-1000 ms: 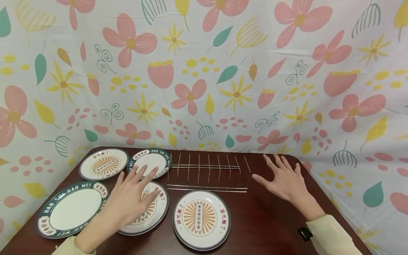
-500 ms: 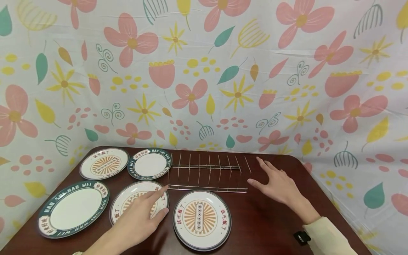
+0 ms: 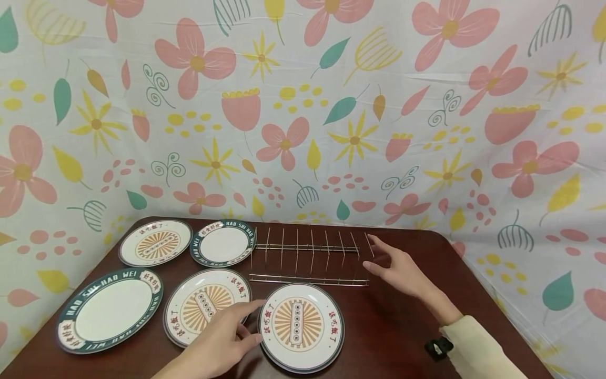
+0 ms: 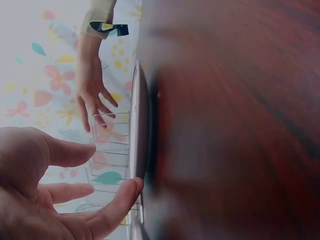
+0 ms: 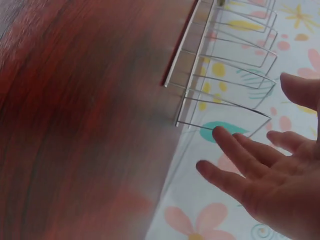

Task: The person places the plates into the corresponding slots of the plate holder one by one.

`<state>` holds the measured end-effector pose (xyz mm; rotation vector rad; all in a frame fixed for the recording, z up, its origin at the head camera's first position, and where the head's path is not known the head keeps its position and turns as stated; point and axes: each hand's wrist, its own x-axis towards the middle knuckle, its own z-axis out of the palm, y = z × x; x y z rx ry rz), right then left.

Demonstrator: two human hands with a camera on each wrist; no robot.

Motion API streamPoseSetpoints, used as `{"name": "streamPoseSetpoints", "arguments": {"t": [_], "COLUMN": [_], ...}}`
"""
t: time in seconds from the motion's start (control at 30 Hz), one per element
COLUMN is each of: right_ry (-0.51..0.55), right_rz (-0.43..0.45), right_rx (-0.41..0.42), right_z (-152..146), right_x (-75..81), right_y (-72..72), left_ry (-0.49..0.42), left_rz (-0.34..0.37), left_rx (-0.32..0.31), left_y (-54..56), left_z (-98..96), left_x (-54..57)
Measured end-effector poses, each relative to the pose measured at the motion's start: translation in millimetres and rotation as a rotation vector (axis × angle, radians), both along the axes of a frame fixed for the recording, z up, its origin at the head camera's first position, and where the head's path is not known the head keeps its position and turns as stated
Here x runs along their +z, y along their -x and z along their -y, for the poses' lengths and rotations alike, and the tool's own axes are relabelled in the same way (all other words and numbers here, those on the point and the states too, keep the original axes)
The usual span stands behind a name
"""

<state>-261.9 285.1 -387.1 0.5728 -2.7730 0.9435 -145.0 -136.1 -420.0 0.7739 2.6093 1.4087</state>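
My left hand (image 3: 220,339) is at the left edge of a white plate (image 3: 301,326) with an orange sunburst and red characters. Its thumb and fingers are spread apart, and in the left wrist view one fingertip (image 4: 136,186) is right at the plate's rim. A wire plate rack (image 3: 309,280) with several upright dividers stands behind that plate. At the rack's right end is my right hand (image 3: 402,271), loosely extended and holding nothing. In the right wrist view its fingers (image 5: 235,150) are close to the last wire divider (image 5: 227,104).
Left of the rack lie a green-rimmed plate (image 3: 222,243) and a sunburst plate (image 3: 156,243). Nearer are a larger green-rimmed plate (image 3: 111,310) and another sunburst plate (image 3: 208,297), partly covered by my left hand. A flowered cloth (image 3: 284,116) hangs behind the dark red table (image 3: 402,337).
My left hand has come down and right, from over the left plates to the front plate's edge. My right hand has moved left to the rack's end. Plates and rack have stayed put.
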Motion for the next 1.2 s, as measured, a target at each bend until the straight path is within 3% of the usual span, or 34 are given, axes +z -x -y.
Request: {"name": "streamPoseSetpoints", "arguments": {"t": [0.17, 0.4, 0.63, 0.97, 1.2], "right_ry": [0.117, 0.218, 0.306, 0.386, 0.46], "right_rz": [0.086, 0.156, 0.238, 0.301, 0.367], "right_rx": [0.062, 0.119, 0.141, 0.203, 0.23], "right_z": [-1, -1, -2, -10, -19], "right_x": [-1.5, -0.5, -5.1, -8.9, -10.5], "right_y": [5.6, 11.6, 18.1, 24.6, 30.9], "left_ry": [-0.009, -0.148, -0.248, -0.296, -0.254], "left_rz": [0.067, 0.218, 0.312, 0.343, 0.344], "left_rx": [0.0, 0.001, 0.009, 0.047, 0.065], "left_y": [0.4, 4.9, 9.9, 12.9, 16.7], "left_z": [-3.4, -8.7, -16.4, -26.4, -30.8], "left_x": [-4.6, -9.6, -16.5, -19.2, -17.9]}}
